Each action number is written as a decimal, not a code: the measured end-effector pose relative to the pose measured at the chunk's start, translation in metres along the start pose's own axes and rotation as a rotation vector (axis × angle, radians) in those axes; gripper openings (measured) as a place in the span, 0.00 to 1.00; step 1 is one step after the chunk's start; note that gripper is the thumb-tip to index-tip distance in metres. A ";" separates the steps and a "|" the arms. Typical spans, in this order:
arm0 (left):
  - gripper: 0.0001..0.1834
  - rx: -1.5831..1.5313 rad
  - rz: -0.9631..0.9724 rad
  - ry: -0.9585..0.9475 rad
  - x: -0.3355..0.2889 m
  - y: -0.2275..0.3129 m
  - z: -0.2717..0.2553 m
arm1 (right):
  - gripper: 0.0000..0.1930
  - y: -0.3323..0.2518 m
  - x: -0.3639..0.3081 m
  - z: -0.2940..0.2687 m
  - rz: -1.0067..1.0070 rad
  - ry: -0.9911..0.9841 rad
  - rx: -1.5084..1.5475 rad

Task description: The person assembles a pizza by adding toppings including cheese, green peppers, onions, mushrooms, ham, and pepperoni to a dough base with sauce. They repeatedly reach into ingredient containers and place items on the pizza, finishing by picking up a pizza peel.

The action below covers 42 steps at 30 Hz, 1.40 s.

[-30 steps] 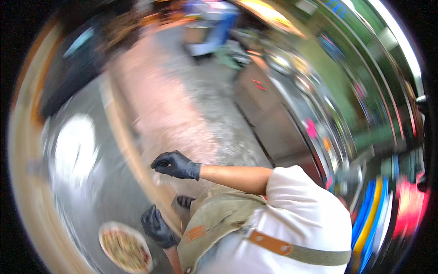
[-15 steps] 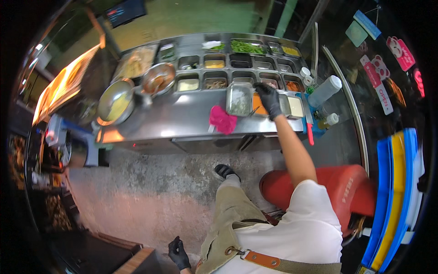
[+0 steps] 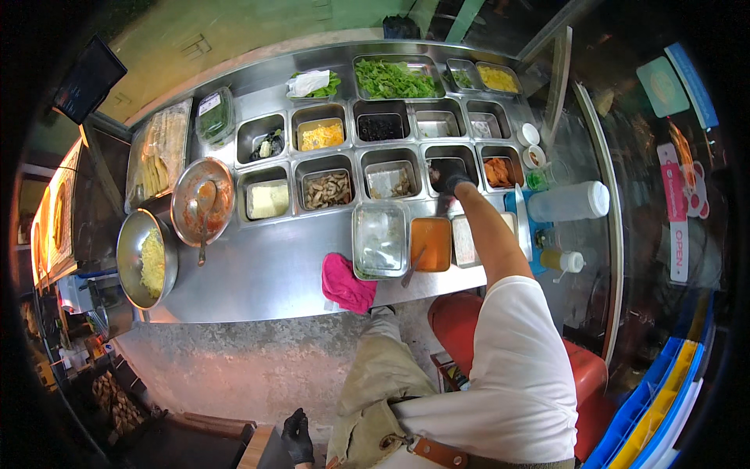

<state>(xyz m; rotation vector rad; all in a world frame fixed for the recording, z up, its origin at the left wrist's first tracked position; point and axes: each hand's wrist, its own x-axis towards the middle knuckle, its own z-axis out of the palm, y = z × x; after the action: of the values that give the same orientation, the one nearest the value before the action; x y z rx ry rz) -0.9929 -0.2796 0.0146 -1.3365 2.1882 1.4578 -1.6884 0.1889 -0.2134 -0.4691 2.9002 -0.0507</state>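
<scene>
Right hand (image 3: 447,177) dips into the far steel pan (image 3: 451,159), grip unclear, left hand (image 3: 297,434) hangs empty; best pinch lightly.

I have only one view here — the head camera, the left one of a pair, worn on the person's head and looking steeply down. It sits high above the steel counter (image 3: 258,273), so the trays (image 3: 375,156) appear small and quite far, while the person's white shoulder (image 3: 523,352) fills the lower right, very near the lens. The view faces forward over the counter toward the back wall (image 3: 234,39) at the top. The fisheye bends the counter's edge and darkens the rim. The floor (image 3: 250,367) shows directly below — no second view shares anything with this one.
</scene>
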 end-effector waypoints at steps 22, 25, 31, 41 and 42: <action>0.14 0.035 0.175 -0.017 0.015 0.054 0.046 | 0.29 0.054 -0.009 -0.026 0.331 -0.114 0.631; 0.14 -0.005 0.151 -0.019 0.013 0.052 0.048 | 0.26 0.051 -0.024 -0.050 0.285 -0.073 0.766; 0.14 -0.010 0.175 -0.011 0.008 0.046 0.051 | 0.22 0.051 -0.042 -0.061 0.285 0.026 0.832; 0.12 -0.003 0.409 0.064 -0.003 0.095 0.041 | 0.08 -0.131 -0.126 -0.175 -0.075 0.048 1.438; 0.13 -0.025 0.444 0.074 -0.002 0.105 0.039 | 0.07 -0.164 -0.147 -0.184 -0.134 -0.017 1.380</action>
<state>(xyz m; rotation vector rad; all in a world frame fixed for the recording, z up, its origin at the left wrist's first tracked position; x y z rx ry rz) -1.0831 -0.2354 0.0640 -0.9605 2.6462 1.5975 -1.5389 0.0800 0.0063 -0.3336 2.0667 -1.8109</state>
